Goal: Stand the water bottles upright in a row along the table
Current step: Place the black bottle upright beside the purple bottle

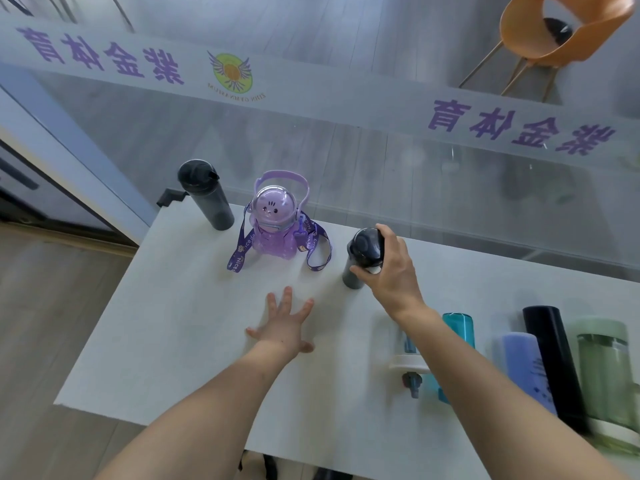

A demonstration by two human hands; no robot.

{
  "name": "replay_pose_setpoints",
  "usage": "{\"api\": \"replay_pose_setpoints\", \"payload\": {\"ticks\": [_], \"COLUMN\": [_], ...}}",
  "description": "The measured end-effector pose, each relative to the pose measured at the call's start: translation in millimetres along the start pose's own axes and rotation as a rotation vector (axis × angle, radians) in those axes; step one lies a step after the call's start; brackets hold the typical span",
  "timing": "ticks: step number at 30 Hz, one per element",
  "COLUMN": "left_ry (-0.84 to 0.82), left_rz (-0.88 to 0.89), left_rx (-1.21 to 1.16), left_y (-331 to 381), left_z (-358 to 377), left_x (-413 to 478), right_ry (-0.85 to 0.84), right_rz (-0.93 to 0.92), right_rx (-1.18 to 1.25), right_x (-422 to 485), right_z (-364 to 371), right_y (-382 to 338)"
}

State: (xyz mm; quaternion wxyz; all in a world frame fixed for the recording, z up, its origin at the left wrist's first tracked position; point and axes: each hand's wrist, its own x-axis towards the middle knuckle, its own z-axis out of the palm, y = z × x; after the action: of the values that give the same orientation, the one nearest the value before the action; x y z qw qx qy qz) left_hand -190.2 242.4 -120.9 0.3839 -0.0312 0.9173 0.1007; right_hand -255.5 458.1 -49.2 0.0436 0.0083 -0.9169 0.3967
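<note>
A dark grey bottle [207, 195] stands upright at the table's far left corner. To its right stands a purple cartoon bottle [275, 223] with a strap. My right hand [391, 268] grips the cap end of a second dark grey bottle [360, 261], upright on the white table [173, 341]. My left hand [287, 323] rests flat on the table, fingers spread, holding nothing. On the right lie a teal bottle [459, 327], a lilac bottle [526, 368], a black bottle [554, 365] and a pale green bottle [606, 375].
A glass wall [381, 150] with purple lettering runs along the table's far edge. Beyond it stands an orange chair [561, 32]. The wooden floor [52, 306] lies past the table's left edge.
</note>
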Motion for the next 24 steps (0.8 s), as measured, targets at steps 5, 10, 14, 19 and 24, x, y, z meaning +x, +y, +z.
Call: {"api": "replay_pose_setpoints", "payload": {"ticks": [5, 10, 14, 19, 24], "left_ry": [-0.003, 0.0, -0.006, -0.009, -0.014], "left_rz": [0.002, 0.006, 0.002, 0.005, 0.007], "left_rx": [-0.016, -0.02, -0.026, -0.039, -0.036], "left_y": [-0.1, -1.1, -1.4, -0.9, 0.1], "left_z": [-0.8, -0.1, -0.2, -0.8, -2.0], "left_x": [-0.8, 0.3, 1.3, -0.4, -1.1], "right_ry": [0.084, 0.114, 0.109, 0.099, 0.094], "right_rz": [0.057, 0.087, 0.064, 0.052, 0.061], "right_rx": [-0.05, -0.032, -0.048, -0.056, -0.035], "right_x": [21.6, 53.2, 63.3, 66.3, 66.0], "right_z": [7.3, 10.5, 11.8, 11.6, 11.0], "right_y": [-3.9, -6.7, -5.4, -5.1, -5.5]}}
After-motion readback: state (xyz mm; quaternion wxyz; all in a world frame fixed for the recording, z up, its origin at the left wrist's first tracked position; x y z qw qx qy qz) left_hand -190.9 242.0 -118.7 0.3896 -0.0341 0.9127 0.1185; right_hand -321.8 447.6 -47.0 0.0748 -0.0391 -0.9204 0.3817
